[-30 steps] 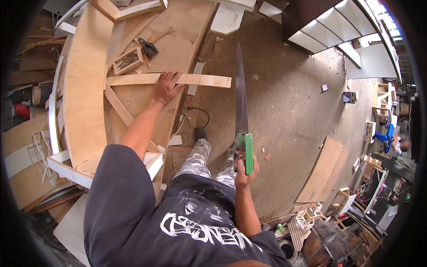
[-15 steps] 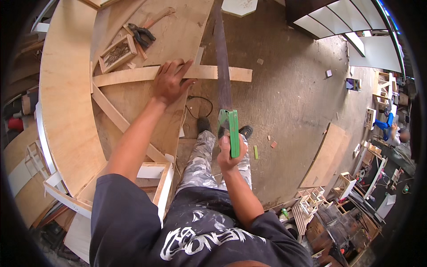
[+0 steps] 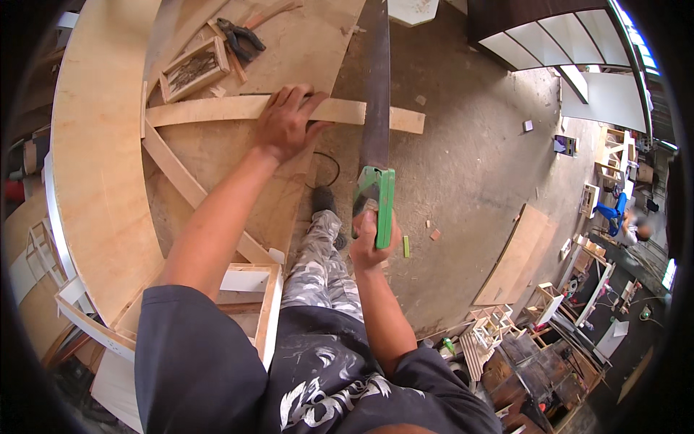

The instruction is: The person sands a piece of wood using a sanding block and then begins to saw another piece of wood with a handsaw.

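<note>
My right hand (image 3: pixel 370 249) is closed round the green handle of a handsaw (image 3: pixel 377 134). Its long dark blade points away from me and lies across a pale, slightly curved wooden strip (image 3: pixel 202 111), near the strip's right end. That end (image 3: pixel 407 121) sticks out past the blade, beyond the workbench edge. My left hand (image 3: pixel 285 124) grips the strip from above, left of the blade, with its fingers curled over the far side and the thumb on the near side. Underneath, the strip rests on the plywood workbench (image 3: pixel 217 166).
On the bench lie a small wooden box (image 3: pixel 194 70) of nails or screws and black-handled pliers (image 3: pixel 241 40). A diagonal batten (image 3: pixel 177 168) crosses the bench. A wide plywood panel (image 3: pixel 105 159) stands at left. A board (image 3: pixel 517 253) lies on the floor at right; a person (image 3: pixel 627 224) is far right.
The saw has moved slightly away from me, its blade now looking straighter and wider. My left hand still holds the strip. The whole view has shifted a little.
</note>
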Tool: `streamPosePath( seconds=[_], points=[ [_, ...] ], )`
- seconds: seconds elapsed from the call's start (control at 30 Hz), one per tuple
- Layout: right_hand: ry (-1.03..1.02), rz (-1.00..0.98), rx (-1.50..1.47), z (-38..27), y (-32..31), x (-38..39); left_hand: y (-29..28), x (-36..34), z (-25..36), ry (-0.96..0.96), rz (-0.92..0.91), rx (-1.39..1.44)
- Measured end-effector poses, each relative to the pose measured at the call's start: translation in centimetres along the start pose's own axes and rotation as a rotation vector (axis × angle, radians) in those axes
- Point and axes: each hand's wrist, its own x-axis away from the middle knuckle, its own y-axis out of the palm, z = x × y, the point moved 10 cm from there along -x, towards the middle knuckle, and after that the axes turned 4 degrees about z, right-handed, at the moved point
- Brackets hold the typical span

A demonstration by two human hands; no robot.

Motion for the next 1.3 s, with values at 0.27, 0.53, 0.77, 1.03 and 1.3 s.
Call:
streamPosePath(
  seconds=[0.27,0.53,0.77,1.03,1.3],
  points=[
    [-0.071,0.050,0.062,0.9,0.7,1.2,0.2,0.1,-0.4,0.007,0.024,-0.016],
    [-0.058,0.053,0.033,0.2,1.3,1.3,-0.3,0.2,-0.2,0.056,0.051,0.065],
    [-0.091,0.079,0.061,-0.3,1.3,1.3,0.1,0.5,-0.5,0.029,0.027,0.025],
    [-0.083,0.044,0.065,-0.5,1.3,0.9,0.3,0.4,-0.6,0.043,0.017,0.017],
    [-0.033,0.032,0.127,-0.9,1.1,1.5,-0.1,0.6,-0.4,0.053,0.057,0.021]
  ],
)
